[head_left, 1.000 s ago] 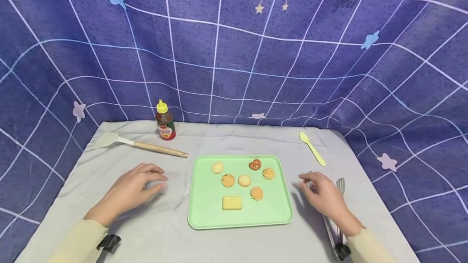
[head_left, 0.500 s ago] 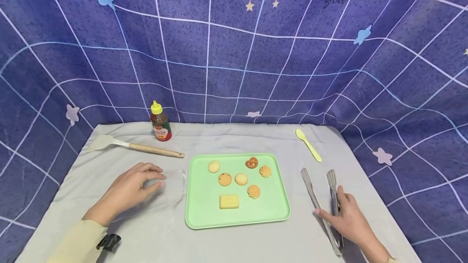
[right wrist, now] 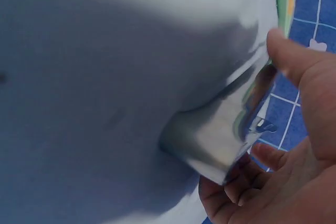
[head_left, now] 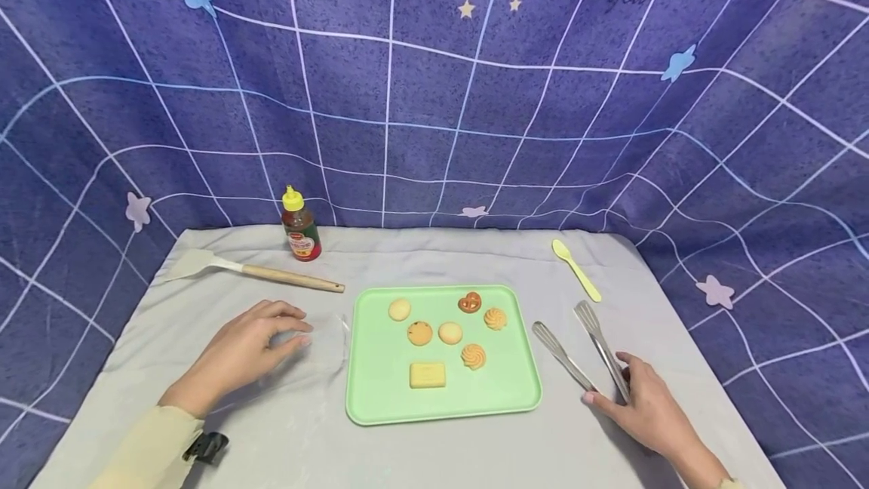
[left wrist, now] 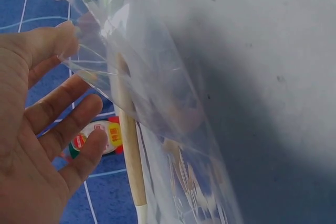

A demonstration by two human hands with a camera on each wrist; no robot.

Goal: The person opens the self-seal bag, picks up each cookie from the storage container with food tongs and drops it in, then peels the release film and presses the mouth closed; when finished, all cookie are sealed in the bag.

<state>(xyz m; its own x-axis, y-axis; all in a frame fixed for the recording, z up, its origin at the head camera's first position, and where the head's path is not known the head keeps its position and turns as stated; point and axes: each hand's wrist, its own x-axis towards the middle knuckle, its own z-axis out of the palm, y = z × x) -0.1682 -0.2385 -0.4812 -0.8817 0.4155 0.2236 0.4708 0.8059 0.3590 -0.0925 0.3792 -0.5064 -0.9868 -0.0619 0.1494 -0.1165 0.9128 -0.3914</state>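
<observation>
Metal tongs (head_left: 600, 342), lower right of the head view, are pinched in the right grip (head_left: 648, 413); clear film (left wrist: 157, 93), left of the green tray (head_left: 380, 398), is pinched in the left grip (head_left: 241, 349).

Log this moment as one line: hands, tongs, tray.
left hand: holds clear bag | right hand: grips metal tongs | tongs: arms spread, right of green tray | cookies: on tray

Tongs (head_left: 600, 342) in the right hand (head_left: 648, 410) are silver; the tray (head_left: 380, 391) beside this grip is green, the curtain (head_left: 346, 89) beyond, blue with pale grid.
</observation>
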